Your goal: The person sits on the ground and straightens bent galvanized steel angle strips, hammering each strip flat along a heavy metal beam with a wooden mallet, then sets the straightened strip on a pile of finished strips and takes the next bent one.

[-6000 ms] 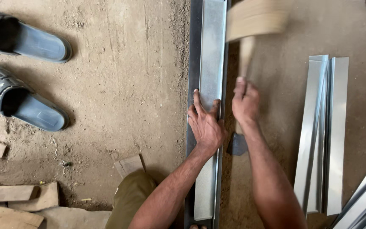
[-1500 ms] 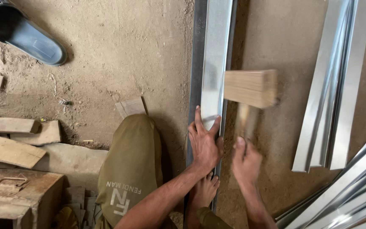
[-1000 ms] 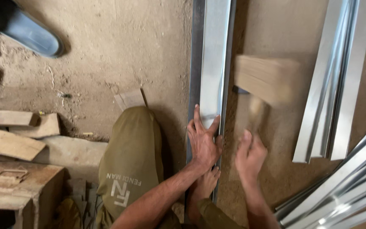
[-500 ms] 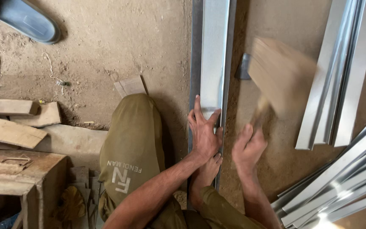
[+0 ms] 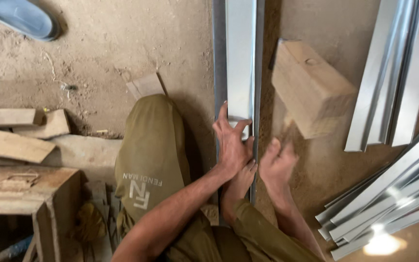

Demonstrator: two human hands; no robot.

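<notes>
A long strip of shiny sheet metal [image 5: 240, 58] lies on a dark steel bar running up the middle of the head view. My left hand [image 5: 231, 143] presses flat on the strip's near end, fingers spread. My right hand [image 5: 277, 162] grips the handle of a big wooden mallet [image 5: 311, 87], whose blurred block head hangs just right of the strip, above the dirt floor. My bare foot [image 5: 236, 187] rests on the bar below my left hand. My bent knee in olive trousers [image 5: 153, 145] is to the left.
Folded metal strips [image 5: 389, 73] lie at the right, with a fanned pile of more [image 5: 394, 199] at the lower right. Wood offcuts [image 5: 15, 136] and a wooden box [image 5: 20, 191] sit at the left. A blue sandal [image 5: 23, 17] is at the top left.
The mallet has been swinging beside the strip: it rose and drifted right, then came back closer and larger. My left hand has stayed pressed on the strip. The view slid toward me along the strip.
</notes>
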